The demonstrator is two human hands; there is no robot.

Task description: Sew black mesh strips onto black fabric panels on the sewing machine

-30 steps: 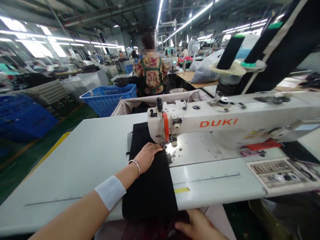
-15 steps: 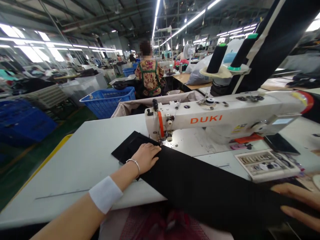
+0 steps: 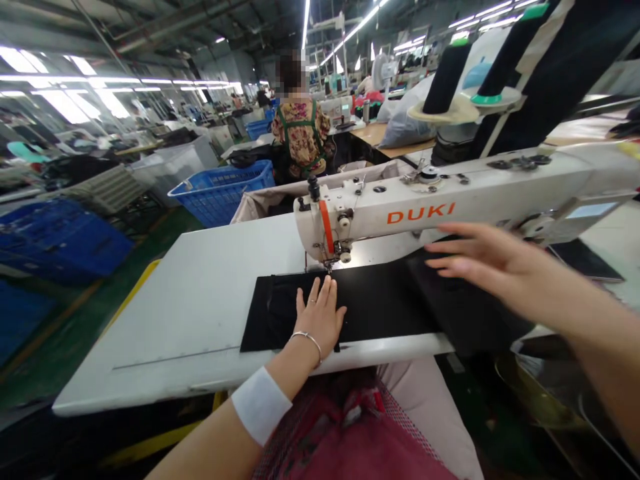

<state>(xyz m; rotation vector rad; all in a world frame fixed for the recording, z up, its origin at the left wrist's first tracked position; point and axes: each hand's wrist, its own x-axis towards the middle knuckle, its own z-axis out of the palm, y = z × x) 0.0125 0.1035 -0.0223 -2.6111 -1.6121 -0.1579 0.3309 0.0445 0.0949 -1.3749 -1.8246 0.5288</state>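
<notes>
A long piece of black fabric (image 3: 380,300) lies flat across the white sewing table (image 3: 200,300), just in front of the needle of a white DUKI sewing machine (image 3: 440,207). My left hand (image 3: 320,317) rests flat on the fabric with fingers stretched out, below the needle. My right hand (image 3: 480,263) hovers above the right part of the fabric, fingers extended and apart, holding nothing. A bracelet and a white wristband sit on my left arm.
Black thread cones (image 3: 447,77) stand behind the machine. A blue basket (image 3: 220,190) and a person in a floral top (image 3: 303,137) are beyond the table. Red mesh cloth (image 3: 360,440) lies in my lap. Blue crates (image 3: 60,233) sit on the left.
The fabric has swung from lying lengthwise toward me to lying sideways across the table. My right hand rose from the fabric's near end to above it. My left hand shifted nearer.
</notes>
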